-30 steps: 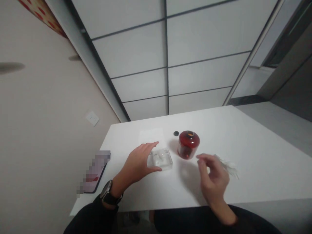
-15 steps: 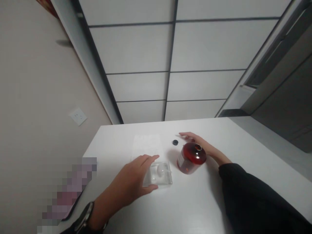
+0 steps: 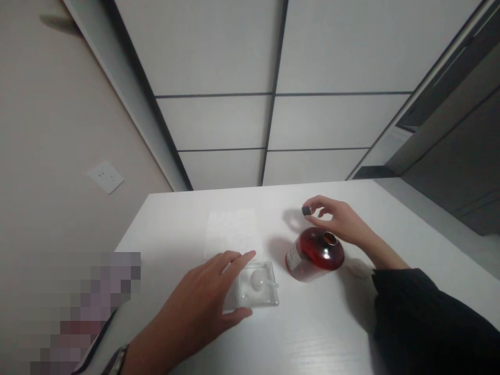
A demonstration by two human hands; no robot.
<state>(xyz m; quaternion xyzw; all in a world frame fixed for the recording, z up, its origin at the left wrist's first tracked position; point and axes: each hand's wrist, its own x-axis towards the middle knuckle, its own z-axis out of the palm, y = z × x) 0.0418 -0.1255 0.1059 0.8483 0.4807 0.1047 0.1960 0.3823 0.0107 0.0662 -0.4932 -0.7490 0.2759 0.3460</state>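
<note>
The right hand (image 3: pixel 336 221) pinches a small black cap (image 3: pixel 305 210) between thumb and forefinger, its other fingers curled loosely beside them, just above and behind the shoulder of a red glass bottle (image 3: pixel 314 254). The bottle's open mouth points up and to the right, and a pale label (image 3: pixel 292 258) shows on its lower left side. The cap is off the mouth and well clear of it, and the hand's wrist passes just beside the bottle.

The left hand (image 3: pixel 199 297) is spread around a clear plastic tray (image 3: pixel 265 294), with the thumb at its near edge and the fingertips at its far left corner. Whether the hand is clamped on the tray or only resting there, the view does not settle. The tray sits just left of the bottle, and in it lie a round white object (image 3: pixel 257 280) and a thin clear stick (image 3: pixel 271 284).

Both stand on a white table (image 3: pixel 175 219), with a translucent sheet (image 3: pixel 230 232) beyond the tray. A watch (image 3: pixel 117 360) circles the left wrist, and a black sleeve (image 3: pixel 410 312) covers the right arm.
</note>
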